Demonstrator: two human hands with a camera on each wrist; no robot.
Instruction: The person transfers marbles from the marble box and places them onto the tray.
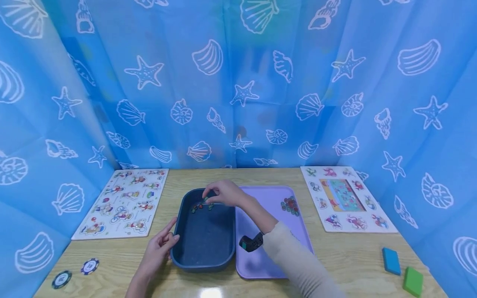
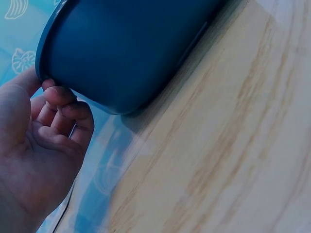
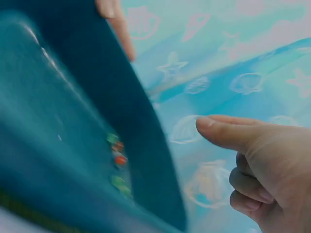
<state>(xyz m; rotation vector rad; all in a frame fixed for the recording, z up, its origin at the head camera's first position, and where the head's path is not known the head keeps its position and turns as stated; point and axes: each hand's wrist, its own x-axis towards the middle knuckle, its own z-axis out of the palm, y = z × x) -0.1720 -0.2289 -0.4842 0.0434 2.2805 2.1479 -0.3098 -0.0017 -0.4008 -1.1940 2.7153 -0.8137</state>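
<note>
A dark blue bin (image 1: 205, 265) stands on the table, with small green and red glass beads (image 1: 200, 206) near its far end. My left hand (image 1: 158, 248) grips the bin's left side, its curled fingers under the rim in the left wrist view. Over the bin's far end, my right hand (image 1: 223, 193) pinches a small green glass bead (image 1: 206, 199) between thumb and forefinger. In the right wrist view the fingertips hide that bead. More red and green glass beads (image 1: 290, 205) lie clustered on the purple tray (image 1: 261, 265), under the right forearm.
Picture puzzle boards lie at the left (image 1: 123, 203) and the right (image 1: 348, 198). Two poker chips (image 1: 90, 266) are at the front left. A blue block (image 1: 391, 261) and a green block (image 1: 413, 282) lie at the front right. A shell-patterned curtain (image 1: 238, 124) surrounds the table.
</note>
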